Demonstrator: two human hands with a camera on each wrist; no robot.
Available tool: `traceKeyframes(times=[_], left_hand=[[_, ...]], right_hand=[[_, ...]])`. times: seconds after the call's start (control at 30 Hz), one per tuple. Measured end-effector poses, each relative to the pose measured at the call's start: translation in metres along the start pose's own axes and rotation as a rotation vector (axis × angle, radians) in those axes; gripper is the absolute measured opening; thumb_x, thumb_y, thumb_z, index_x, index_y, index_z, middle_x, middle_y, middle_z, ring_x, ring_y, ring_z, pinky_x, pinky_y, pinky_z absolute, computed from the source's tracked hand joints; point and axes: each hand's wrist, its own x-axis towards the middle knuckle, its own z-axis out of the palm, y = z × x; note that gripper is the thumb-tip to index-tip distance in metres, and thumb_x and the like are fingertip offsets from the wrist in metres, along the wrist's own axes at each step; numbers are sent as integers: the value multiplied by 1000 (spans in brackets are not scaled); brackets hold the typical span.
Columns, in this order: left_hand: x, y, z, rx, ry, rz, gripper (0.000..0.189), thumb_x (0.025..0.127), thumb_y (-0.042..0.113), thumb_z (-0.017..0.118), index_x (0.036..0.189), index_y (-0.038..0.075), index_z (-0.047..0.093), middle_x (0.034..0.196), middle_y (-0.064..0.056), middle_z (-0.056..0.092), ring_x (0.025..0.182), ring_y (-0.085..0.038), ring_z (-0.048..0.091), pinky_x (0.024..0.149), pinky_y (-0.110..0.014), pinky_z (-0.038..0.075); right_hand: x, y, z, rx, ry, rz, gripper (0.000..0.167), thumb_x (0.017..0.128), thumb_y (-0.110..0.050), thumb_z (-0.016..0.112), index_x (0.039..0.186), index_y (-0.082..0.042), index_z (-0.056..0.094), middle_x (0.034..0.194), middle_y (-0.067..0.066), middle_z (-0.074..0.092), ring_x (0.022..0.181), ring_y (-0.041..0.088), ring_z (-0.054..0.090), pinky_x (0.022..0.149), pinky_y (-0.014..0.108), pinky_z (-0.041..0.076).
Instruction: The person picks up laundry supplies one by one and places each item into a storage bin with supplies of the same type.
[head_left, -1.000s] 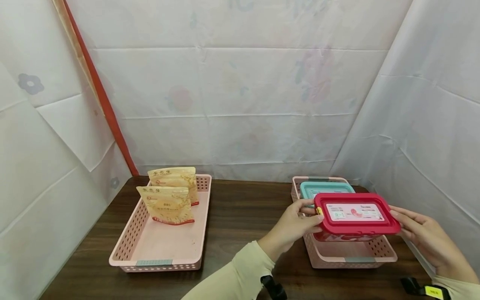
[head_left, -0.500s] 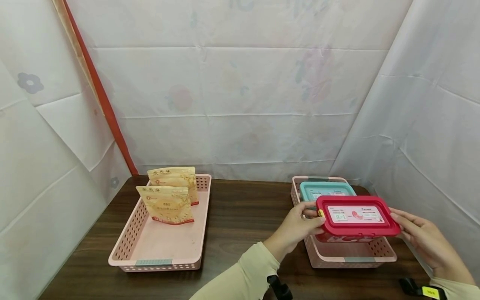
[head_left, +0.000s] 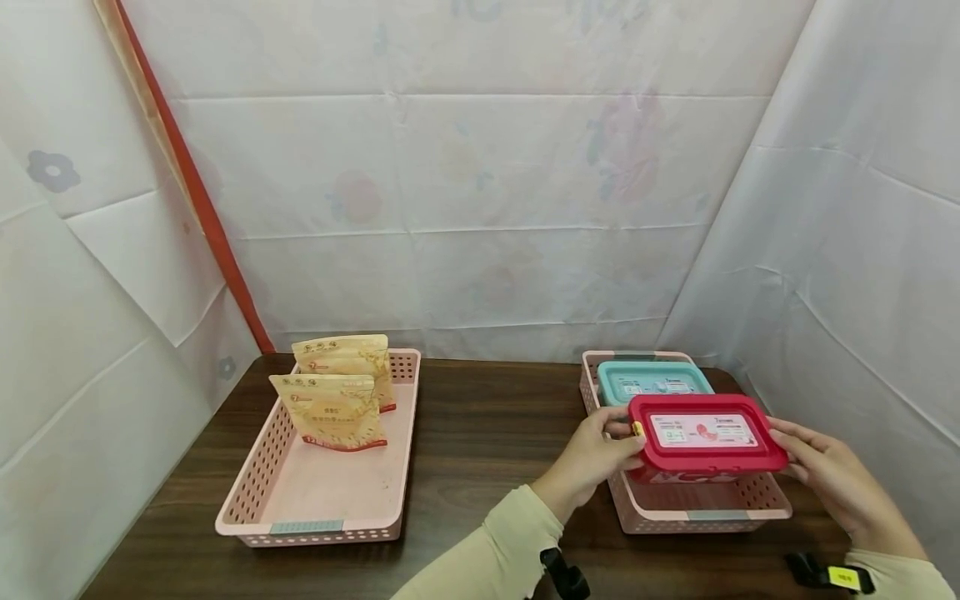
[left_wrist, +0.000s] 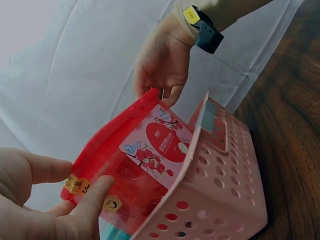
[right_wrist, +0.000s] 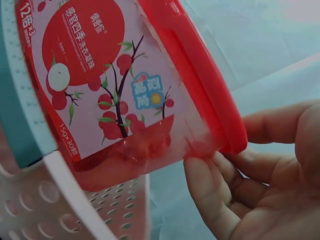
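A red-lidded box of laundry pods (head_left: 705, 433) is held level between both hands over the front part of the right pink basket (head_left: 636, 521). My left hand (head_left: 588, 458) pinches its left end by the lid rim, thumb in front. At the opposite end, my right hand (head_left: 840, 475) grips the lid edge between fingers and thumb. The right wrist view shows those fingertips at the corner of the red lid (right_wrist: 215, 95). Behind it in the same basket sits a teal-lidded box (head_left: 652, 380), partly covered by the red one.
On the left, another pink basket (head_left: 408, 467) holds two yellow pouches (head_left: 333, 412) standing upright near its back. Dark wooden tabletop (head_left: 495, 433) lies between the baskets. White printed cloth (head_left: 480, 208) hangs behind and on both sides.
The red-lidded box has come slightly down and, in the last half second, a little left, both hands moving with it. More of the teal lid shows. The head view has shifted slightly.
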Motion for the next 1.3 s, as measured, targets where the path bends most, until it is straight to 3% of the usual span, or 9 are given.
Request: traceKeyframes(times=[0.1, 0.13, 0.53, 0.8, 1.3], left_hand=[[2, -4, 1, 17, 22, -12, 41, 93, -3, 68, 132, 0, 55, 103, -11, 57, 86, -21, 67, 78, -39, 60], [2, -5, 1, 26, 26, -16, 42, 93, -3, 68, 133, 0, 55, 103, -11, 57, 86, -20, 67, 78, -38, 60], [6, -15, 0, 65, 59, -39, 42, 93, -4, 66, 133, -1, 54, 101, -10, 56, 85, -19, 66, 77, -37, 60], [8, -20, 1, 96, 73, -57, 40, 93, -4, 67, 130, 2, 55, 100, -9, 56, 84, -19, 66, 77, -39, 60], [11, -25, -1, 143, 52, -56, 39, 93, -5, 65, 130, -1, 53, 99, -9, 57, 82, -20, 67, 76, -40, 60]], right_hand=[[1, 3, 4, -102, 6, 3, 69, 107, -31, 48, 145, 23, 26, 118, -2, 60, 90, 1, 64, 77, 25, 57], [1, 4, 5, -112, 8, 3, 69, 108, -31, 48, 145, 23, 25, 119, 0, 60, 90, 1, 64, 77, 25, 57], [6, 11, 8, -146, 3, 56, 72, 108, -36, 43, 147, 21, 23, 127, 20, 59, 90, 2, 63, 78, 24, 56], [5, 15, 10, -132, -7, 91, 72, 108, -37, 42, 148, 20, 22, 124, 18, 62, 90, 4, 64, 78, 25, 56], [12, 13, 11, -205, -25, 164, 74, 108, -43, 37, 150, 17, 22, 132, 30, 55, 95, 10, 63, 79, 29, 56]])
